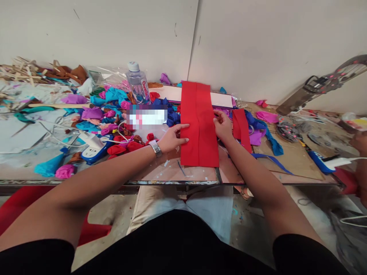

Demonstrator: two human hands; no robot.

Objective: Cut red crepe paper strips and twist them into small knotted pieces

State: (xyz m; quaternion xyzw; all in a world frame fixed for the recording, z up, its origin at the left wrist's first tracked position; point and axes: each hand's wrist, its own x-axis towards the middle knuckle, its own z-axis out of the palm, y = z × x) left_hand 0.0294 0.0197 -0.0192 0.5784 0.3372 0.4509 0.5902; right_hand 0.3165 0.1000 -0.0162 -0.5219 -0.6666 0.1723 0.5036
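A long red strip of fabric point(205, 130) lies lengthwise in front of me, with a folded edge running down its middle. My left hand point(172, 139) is at its left edge, with thumb and forefinger apart and resting on the red fabric; the other fingers are partly hidden. On the opposite edge, the fingers of my right hand point(223, 126) are pinched together at the fabric's border. A smaller red fabric piece point(241, 128) lies just right of my right hand.
A plastic bottle point(138, 86) stands behind crumpled coloured fabric pieces on the left. Nearby are a blue-and-white power strip point(96, 151) with cables and green-handled pliers point(25, 114). At right are cardboard point(301, 160), a second power strip point(321, 162) and another person's hand point(359, 143).
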